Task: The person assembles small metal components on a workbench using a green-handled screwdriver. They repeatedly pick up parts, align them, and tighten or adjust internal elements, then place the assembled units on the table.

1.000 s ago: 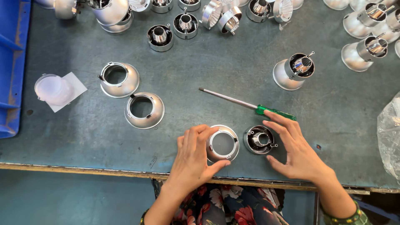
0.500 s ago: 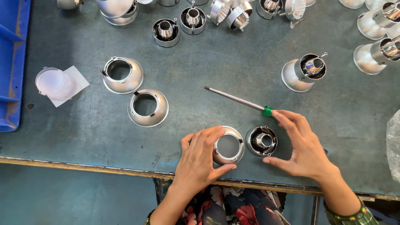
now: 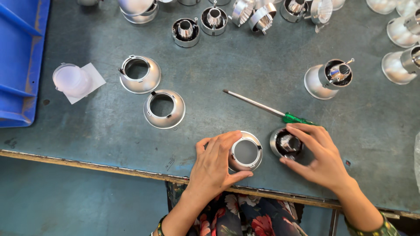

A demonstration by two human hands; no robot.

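My left hand [image 3: 215, 165] curls around a silver cone-shaped reflector ring [image 3: 247, 151] that stands near the table's front edge. My right hand [image 3: 320, 155] grips a small round metal lamp housing [image 3: 284, 143] just to the right of it, fingers over its far side. A screwdriver with a green handle [image 3: 262, 106] lies on the table just behind my right hand, its handle end under my fingertips.
Two more silver reflector rings [image 3: 140, 74] [image 3: 164, 109] lie to the left. A translucent round cap on white paper [image 3: 72, 80] sits farther left beside a blue bin [image 3: 19, 57]. An assembled lamp [image 3: 326, 78] stands at right; several housings line the far edge.
Both hands have stayed on the ring and the housing. My right fingers have closed a little more over the housing. The camera has shifted slightly.
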